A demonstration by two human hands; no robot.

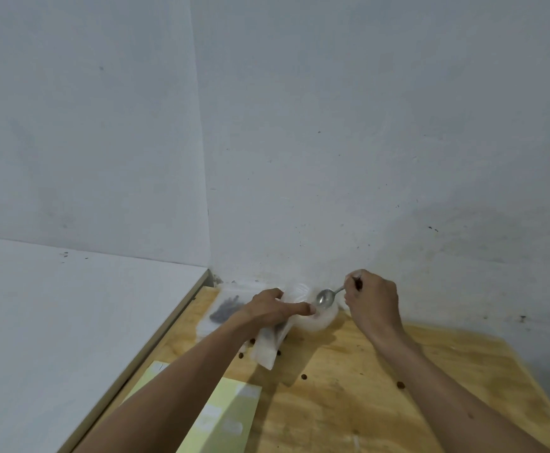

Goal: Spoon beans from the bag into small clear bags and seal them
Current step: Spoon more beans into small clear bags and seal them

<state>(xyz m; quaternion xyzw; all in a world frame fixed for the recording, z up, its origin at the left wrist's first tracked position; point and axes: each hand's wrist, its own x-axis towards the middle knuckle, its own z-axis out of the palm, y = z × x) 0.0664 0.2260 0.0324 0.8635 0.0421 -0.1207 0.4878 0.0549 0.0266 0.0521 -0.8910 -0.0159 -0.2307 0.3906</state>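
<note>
Right hand [372, 300]: fingers closed on spoon [325, 297] handle.
Left hand [268, 310]: fingers gripping small clear bag [272, 346].
Worktop [348, 387]: scattered beans [304, 376], filled bag [224, 310] behind left hand.

Small bags [268, 341] on table [348, 387] near the corner, spoon [326, 297] above them, sheet [224, 416] in front, loose beans [304, 376] scattered right.

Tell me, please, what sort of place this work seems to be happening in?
Probably a makeshift packing spot in a plain room's corner: a bare plywood tabletop pushed against scuffed white walls, with loose beans scattered on it.
</note>
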